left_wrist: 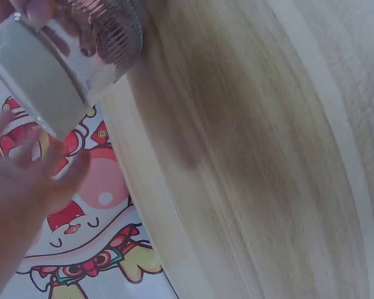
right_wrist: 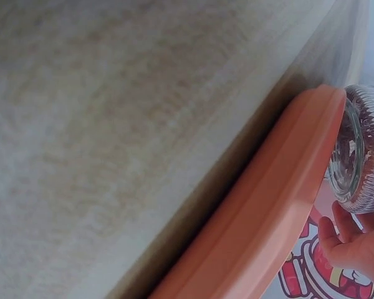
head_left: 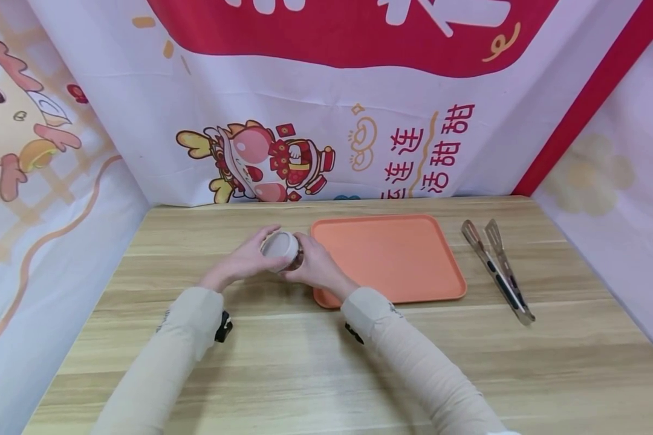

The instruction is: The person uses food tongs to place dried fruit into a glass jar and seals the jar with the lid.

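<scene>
A ribbed clear glass jar [right_wrist: 371,149] is tilted between the two hands, left of the tray. Its pale, flat-topped lid [head_left: 280,246] faces the head camera. The left hand [head_left: 245,258] holds the lid, thumb on the near side and fingers round the far side; in the left wrist view its fingers are spread and blurred. Wrapped about the glass body is the right hand [head_left: 318,266], and fingers touch the jar near its base in the right wrist view. Reddish-brown tones show through the glass; I cannot tell if they are contents or fingers.
An orange tray [head_left: 392,260] lies on the wooden table [head_left: 283,374], its left edge partly behind the right hand. Metal tongs [head_left: 497,272] with black grips rest to its right. A printed cloth [head_left: 305,90] hangs along the table's back edge and sides.
</scene>
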A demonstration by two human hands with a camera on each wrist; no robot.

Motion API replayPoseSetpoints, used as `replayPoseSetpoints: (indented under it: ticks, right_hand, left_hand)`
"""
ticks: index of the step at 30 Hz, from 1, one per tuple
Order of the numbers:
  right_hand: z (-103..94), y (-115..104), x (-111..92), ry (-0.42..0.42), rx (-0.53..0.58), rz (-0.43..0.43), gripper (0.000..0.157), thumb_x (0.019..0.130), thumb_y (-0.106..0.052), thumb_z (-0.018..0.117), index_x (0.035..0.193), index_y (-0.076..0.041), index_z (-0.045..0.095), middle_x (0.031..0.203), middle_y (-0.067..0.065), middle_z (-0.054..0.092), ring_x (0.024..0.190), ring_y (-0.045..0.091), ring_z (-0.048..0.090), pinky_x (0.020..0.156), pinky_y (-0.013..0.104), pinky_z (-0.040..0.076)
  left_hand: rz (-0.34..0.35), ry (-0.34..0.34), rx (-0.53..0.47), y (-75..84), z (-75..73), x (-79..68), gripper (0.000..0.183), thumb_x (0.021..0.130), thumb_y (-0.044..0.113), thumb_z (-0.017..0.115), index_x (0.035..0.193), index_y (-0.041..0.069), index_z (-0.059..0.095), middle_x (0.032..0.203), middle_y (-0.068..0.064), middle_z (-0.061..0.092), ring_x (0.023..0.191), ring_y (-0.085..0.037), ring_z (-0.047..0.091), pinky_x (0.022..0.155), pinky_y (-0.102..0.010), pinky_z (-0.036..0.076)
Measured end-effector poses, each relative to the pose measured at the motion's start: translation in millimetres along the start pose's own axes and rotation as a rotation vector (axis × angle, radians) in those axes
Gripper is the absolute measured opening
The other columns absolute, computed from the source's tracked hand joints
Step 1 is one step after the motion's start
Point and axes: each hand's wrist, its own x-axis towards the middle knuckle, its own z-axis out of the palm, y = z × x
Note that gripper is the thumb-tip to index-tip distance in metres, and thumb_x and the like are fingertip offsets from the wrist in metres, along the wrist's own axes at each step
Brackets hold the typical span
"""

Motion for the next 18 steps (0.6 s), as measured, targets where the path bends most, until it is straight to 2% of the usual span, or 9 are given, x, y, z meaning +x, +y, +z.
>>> replayPoseSetpoints:
  ticks: [3, 6, 10, 14, 18]
  right_hand:
    - [0.2, 0.2, 0.0, 0.003, -0.006, -0.001, 0.077, 0.073, -0.033, 0.081, 0.135, -0.006, 0.044, 0.127, 0.010, 0.057, 0.114, 0.020, 0.057, 0.099, 0.035, 0.051]
    - [0.4, 0.6, -0.1, 0.008, -0.017, -0.006, 0.077, 0.072, -0.033, 0.081, 0.135, -0.006, 0.044, 0.126, 0.010, 0.057, 0.113, 0.021, 0.057, 0.099, 0.035, 0.051]
    - [0.0, 0.4, -0.4, 0.009, -0.023, -0.002, 0.079, 0.072, -0.034, 0.081, 0.136, -0.007, 0.044, 0.127, 0.010, 0.057, 0.114, 0.021, 0.057, 0.098, 0.036, 0.051]
    - [-0.7, -0.7, -0.8, 0.011, -0.026, -0.004, 0.079, 0.072, -0.034, 0.081, 0.136, -0.006, 0.043, 0.127, 0.011, 0.057, 0.114, 0.022, 0.057, 0.098, 0.037, 0.051]
    - [-1.0, -2.0, -0.9, 0.012, -0.022, 0.001, 0.079, 0.072, -0.034, 0.081, 0.136, -0.006, 0.044, 0.128, 0.011, 0.057, 0.115, 0.023, 0.057, 0.100, 0.038, 0.050]
  left_hand:
    - [-0.010, 0.066, 0.049, -0.3, 2.4, 1.1, 0.090, 0.080, 0.050, 0.071, 0.150, 0.012, 0.028, 0.150, -0.021, 0.030, 0.133, -0.037, 0.036, 0.107, -0.057, 0.037]
    - [-0.003, 0.092, 0.046, -1.7, 2.2, 1.9, 0.088, 0.080, 0.048, 0.072, 0.147, 0.009, 0.032, 0.145, -0.019, 0.038, 0.130, -0.035, 0.041, 0.105, -0.054, 0.040]
    - [0.030, 0.060, 0.004, -3.4, -1.4, 0.0, 0.085, 0.080, 0.039, 0.074, 0.148, 0.009, 0.031, 0.147, -0.017, 0.039, 0.133, -0.035, 0.040, 0.107, -0.054, 0.039]
    - [0.035, 0.003, -0.033, -2.3, -5.0, -3.7, 0.086, 0.081, 0.030, 0.073, 0.151, 0.013, 0.025, 0.155, -0.016, 0.028, 0.142, -0.037, 0.028, 0.112, -0.059, 0.030]
    - [-0.023, -0.001, -0.016, -0.2, -4.0, -2.5, 0.090, 0.084, 0.043, 0.069, 0.153, 0.014, 0.019, 0.156, -0.019, 0.024, 0.142, -0.038, 0.027, 0.112, -0.060, 0.029]
